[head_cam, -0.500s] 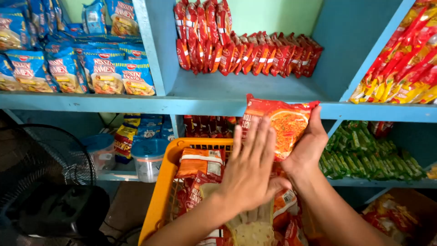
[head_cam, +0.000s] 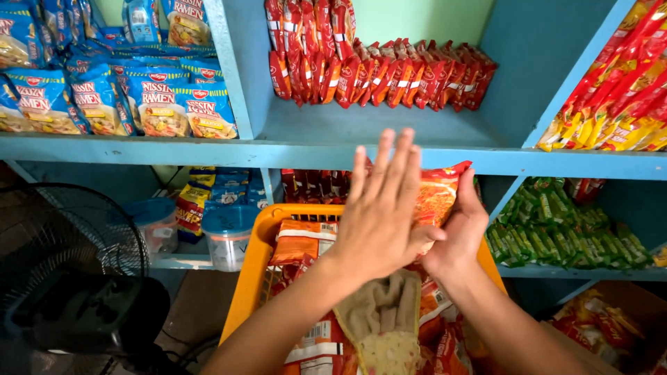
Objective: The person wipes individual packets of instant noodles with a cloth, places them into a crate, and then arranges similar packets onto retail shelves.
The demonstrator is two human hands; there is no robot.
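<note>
I see blue shelves point(head_cam: 333, 154) full of packets. My right hand point(head_cam: 455, 232) grips an orange noodle packet point(head_cam: 438, 194) from behind. It stands tall, top edge up by the shelf edge. My left hand point(head_cam: 379, 215) lies flat and open on its front. Below my hands sits a yellow basket point(head_cam: 250, 271). Above them, the shelf has open room.

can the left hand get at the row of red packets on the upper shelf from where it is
Probably yes. The left hand is flat and empty just below the shelf edge, and the bare shelf space before the red packets leaves the way free.
</note>
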